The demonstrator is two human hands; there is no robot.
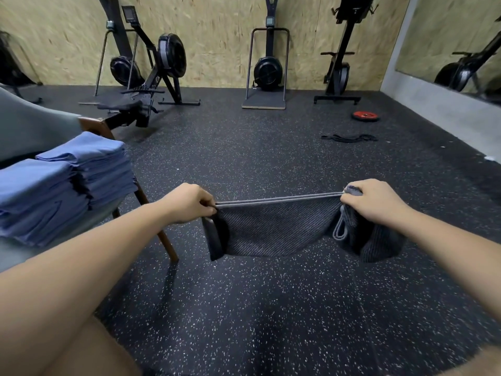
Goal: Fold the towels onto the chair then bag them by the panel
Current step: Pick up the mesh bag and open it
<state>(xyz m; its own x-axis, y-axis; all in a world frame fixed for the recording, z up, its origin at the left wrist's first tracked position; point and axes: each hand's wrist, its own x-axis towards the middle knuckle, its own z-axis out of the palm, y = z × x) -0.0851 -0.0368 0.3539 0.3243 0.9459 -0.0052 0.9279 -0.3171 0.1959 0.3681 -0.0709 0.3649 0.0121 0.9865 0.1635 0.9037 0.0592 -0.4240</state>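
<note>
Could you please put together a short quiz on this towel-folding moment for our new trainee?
1. True or false: only the right hand grips the grey towel.
2. Where do the folded blue towels lie? A) on the floor B) on the chair C) in a bag
3. How many stacks do the folded blue towels form?

Key: 1. False: the left hand grips its other end, and the towel hangs stretched between the two. 2. B. 3. Two, side by side.
</note>
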